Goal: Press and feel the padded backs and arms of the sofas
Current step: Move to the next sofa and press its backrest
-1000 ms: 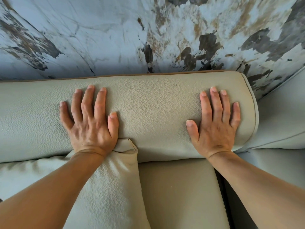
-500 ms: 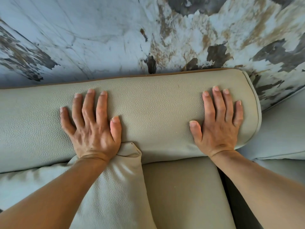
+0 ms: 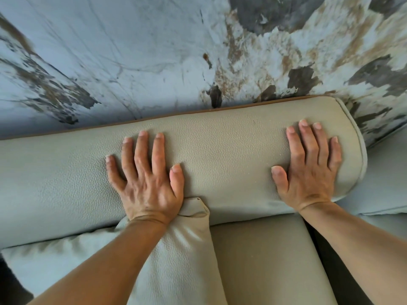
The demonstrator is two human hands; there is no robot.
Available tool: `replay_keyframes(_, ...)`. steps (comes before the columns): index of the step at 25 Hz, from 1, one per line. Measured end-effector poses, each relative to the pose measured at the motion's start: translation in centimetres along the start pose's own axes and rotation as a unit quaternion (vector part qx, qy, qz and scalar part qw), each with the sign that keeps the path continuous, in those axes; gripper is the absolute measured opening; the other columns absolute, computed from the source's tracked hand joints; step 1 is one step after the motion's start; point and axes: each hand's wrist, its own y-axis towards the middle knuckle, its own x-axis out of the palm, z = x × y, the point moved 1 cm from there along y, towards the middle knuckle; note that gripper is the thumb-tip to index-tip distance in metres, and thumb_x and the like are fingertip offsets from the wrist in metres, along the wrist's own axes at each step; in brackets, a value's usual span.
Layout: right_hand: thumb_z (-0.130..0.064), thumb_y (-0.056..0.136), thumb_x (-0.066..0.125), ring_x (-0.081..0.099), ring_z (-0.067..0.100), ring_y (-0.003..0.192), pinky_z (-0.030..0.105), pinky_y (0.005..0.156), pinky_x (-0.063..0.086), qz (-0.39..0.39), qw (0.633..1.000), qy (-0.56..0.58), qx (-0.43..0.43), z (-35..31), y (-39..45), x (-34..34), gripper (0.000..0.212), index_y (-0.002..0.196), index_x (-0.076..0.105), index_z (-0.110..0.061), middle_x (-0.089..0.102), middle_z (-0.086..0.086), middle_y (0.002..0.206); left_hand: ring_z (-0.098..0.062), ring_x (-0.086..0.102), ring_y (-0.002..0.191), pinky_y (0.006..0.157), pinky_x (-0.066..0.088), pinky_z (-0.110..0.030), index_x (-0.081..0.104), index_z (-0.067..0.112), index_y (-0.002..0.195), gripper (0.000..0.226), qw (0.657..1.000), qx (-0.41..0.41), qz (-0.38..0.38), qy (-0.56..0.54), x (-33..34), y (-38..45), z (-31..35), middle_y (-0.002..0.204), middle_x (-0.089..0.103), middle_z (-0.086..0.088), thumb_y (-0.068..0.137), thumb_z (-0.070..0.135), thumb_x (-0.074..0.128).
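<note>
Fingers (image 3: 142, 150) spread flat, gripping nothing; our left hand (image 3: 147, 186), right hand (image 3: 308, 172) pressing sofa back (image 3: 220, 159) by far wall (image 3: 110, 51). We judge back underway; arms, other sofa (image 3: 387, 172) right, left.

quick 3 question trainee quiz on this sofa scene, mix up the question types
1. True or false: both hands lie flat, fingers spread, on the padded sofa back.
2. Which hand is nearer the back's rounded, piped end? A) left hand B) right hand
3. Fill in: below the left wrist, a loose ____ leans against the back.

Key: 1 true; 2 B; 3 cushion
</note>
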Motion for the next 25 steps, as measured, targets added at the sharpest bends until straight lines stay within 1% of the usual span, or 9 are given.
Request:
replay_keyframes(5,-0.058,0.093,0.015,0.016,0.030,0.147,0.056,0.115,0.012,0.012,1.000,0.006,-0.004,-0.2,0.0,0.0,0.071,0.153,0.014,-0.021,0.024,0.009,0.156,-0.034,0.023,0.142,0.113,0.011,-0.060,0.032,0.020,0.147,0.064,1.000,0.000,-0.009,0.001,0.2,-0.1,-0.2,0.152,0.035,-0.011,0.090,0.049,0.027)
replay_keyframes(10,-0.059,0.093,0.014,0.018,0.029,0.146,0.056,0.115,0.014,0.026,1.000,0.000,-0.002,0.1,-0.1,0.4,0.072,0.153,0.019,-0.020,0.026,0.008,0.156,-0.034,0.024,0.142,0.114,0.009,-0.059,0.032,0.020,0.147,0.064,1.000,-0.003,-0.016,-0.007,0.1,-0.1,0.0,0.152,0.035,-0.011,0.090,0.048,0.028)
replay_keyframes(14,-0.059,0.093,0.014,0.016,0.029,0.147,0.056,0.115,0.013,0.006,1.000,0.006,-0.002,0.0,-0.1,0.1,0.072,0.153,0.017,-0.020,0.026,0.009,0.157,-0.033,0.023,0.143,0.114,0.008,-0.058,0.031,0.021,0.148,0.063,1.000,-0.002,-0.028,-0.002,0.0,0.0,-0.2,0.153,0.034,-0.010,0.092,0.050,0.025)
replay_keyframes(17,-0.059,0.093,0.015,0.012,0.029,0.147,0.054,0.117,0.007,-0.038,0.999,0.011,0.003,0.0,0.0,-0.5,0.072,0.153,0.015,-0.019,0.023,0.009,0.159,-0.031,0.019,0.144,0.115,0.005,-0.057,0.029,0.023,0.149,0.063,0.998,-0.011,-0.057,-0.006,-0.7,-0.1,0.2,0.155,0.030,-0.008,0.093,0.050,0.023)
replay_keyframes(19,-0.059,0.093,0.019,0.010,0.027,0.147,0.053,0.117,0.004,-0.077,0.997,0.020,0.010,-0.1,0.1,-1.4,0.072,0.153,0.014,-0.020,0.020,0.008,0.160,-0.028,0.011,0.147,0.117,0.000,-0.054,0.022,0.026,0.150,0.062,0.996,-0.011,-0.092,-0.003,-1.4,0.0,0.1,0.158,0.023,-0.004,0.094,0.052,0.019)
replay_keyframes(22,-0.059,0.092,0.019,0.002,0.023,0.148,0.049,0.119,0.001,-0.150,0.988,0.006,0.022,-0.3,0.5,-3.2,0.072,0.153,0.007,-0.023,0.010,0.003,0.162,-0.022,-0.002,0.149,0.118,-0.008,-0.049,0.008,0.029,0.153,0.063,0.987,0.016,-0.163,-0.004,-2.9,0.5,-0.4,0.162,0.009,0.001,0.095,0.055,0.011)
replay_keyframes(25,-0.058,0.094,0.016,-0.005,0.019,0.148,0.045,0.118,-0.002,-0.221,0.973,0.023,0.058,-1.2,0.4,-5.4,0.069,0.154,0.000,-0.026,-0.001,-0.002,0.163,-0.018,-0.010,0.148,0.120,-0.005,-0.047,0.001,0.031,0.153,0.064,0.971,0.030,-0.238,-0.023,-5.3,-0.1,-1.3,0.163,-0.003,0.006,0.095,0.055,0.011)
